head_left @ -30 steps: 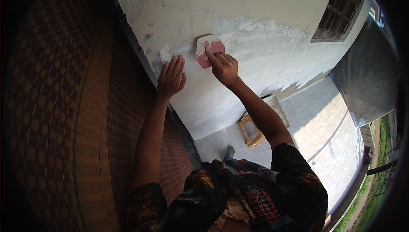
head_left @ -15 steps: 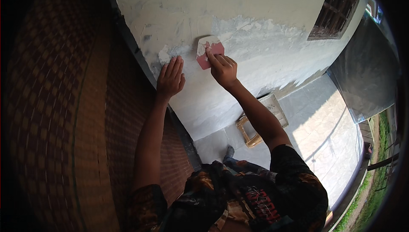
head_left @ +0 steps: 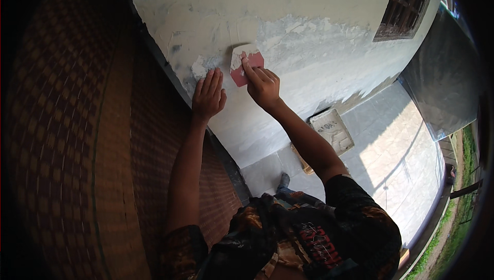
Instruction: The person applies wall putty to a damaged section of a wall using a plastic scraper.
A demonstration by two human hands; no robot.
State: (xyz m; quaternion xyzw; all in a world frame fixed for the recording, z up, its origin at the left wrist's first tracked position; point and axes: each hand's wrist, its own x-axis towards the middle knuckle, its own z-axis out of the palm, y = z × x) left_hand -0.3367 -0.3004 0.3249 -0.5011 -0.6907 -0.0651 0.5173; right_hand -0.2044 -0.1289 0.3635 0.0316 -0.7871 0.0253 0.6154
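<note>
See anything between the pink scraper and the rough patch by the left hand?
Partly: the left hand, fingers at the lower right edge of the rough patch. Above them, only wall shows between patch and pink scraper.

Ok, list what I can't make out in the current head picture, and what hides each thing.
All in the head view:
Tan thing: partly hidden by the right forearm, so its full shape is unclear.
Scraper: its wall-facing side is turned away; the right hand covers part of the near side.
Left hand: its palm is hidden by its own back.
Window: its top is cut off by the upper edge.
</note>
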